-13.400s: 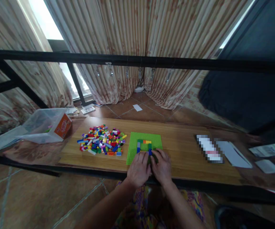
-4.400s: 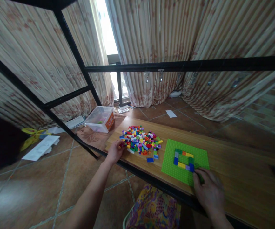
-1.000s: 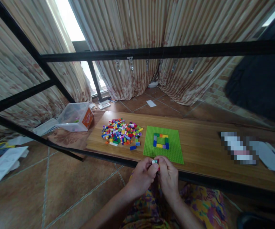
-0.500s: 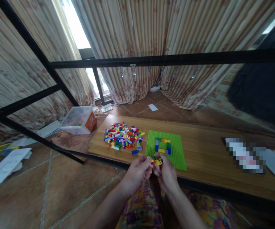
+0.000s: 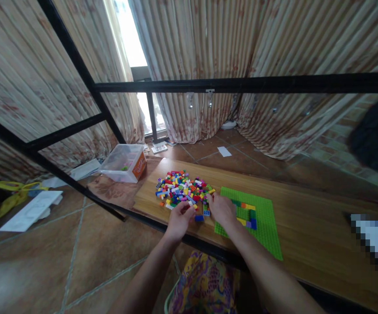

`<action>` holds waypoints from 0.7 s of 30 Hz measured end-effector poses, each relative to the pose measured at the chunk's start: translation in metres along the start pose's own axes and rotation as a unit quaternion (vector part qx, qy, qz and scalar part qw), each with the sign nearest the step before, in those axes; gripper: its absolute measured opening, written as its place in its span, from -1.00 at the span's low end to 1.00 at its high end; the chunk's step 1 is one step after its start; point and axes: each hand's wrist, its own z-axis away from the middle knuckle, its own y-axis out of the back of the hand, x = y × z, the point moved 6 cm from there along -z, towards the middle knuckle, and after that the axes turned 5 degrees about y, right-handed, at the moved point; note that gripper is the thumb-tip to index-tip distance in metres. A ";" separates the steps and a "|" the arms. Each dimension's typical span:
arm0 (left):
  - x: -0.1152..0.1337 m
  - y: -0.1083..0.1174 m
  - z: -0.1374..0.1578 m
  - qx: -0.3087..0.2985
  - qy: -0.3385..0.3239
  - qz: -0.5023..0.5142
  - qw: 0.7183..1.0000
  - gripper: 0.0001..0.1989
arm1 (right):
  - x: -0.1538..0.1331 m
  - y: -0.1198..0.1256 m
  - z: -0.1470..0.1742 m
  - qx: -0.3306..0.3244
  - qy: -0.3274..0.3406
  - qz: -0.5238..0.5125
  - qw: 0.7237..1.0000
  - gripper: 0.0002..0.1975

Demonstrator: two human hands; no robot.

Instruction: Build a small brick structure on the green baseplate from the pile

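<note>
A heap of small multicoloured toy building bricks (image 5: 182,189) lies on the wooden tabletop. At its front edge is my left hand (image 5: 178,220), thumb and forefinger curled together; small white and red bits show by the fingertips, too small to name. My right hand (image 5: 222,210) reaches down at the heap's right side, its fingertips among the bricks and partly hidden. Under the right wrist lies a green studded baseplate (image 5: 269,237) carrying a rectangular outline of bricks (image 5: 253,222), partly covered by that hand. A blue brick (image 5: 198,218) sits between my hands.
To the left stands a clear plastic box (image 5: 118,168) with an orange label and a few pieces inside. A black metal bar (image 5: 241,85) crosses beyond the wooden table (image 5: 307,222). A pixelated item (image 5: 377,242) lies at the right. Curtains hang behind.
Both hands have moved forward from the table's near edge to the heap and drawn apart. The yellow and green bricks seen in my right hand no longer show there. The view has swung left.
</note>
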 end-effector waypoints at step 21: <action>-0.011 -0.020 0.007 -0.079 0.022 0.060 0.995 -0.59 | -0.003 0.017 0.054 0.050 0.091 -0.391 0.914 -0.58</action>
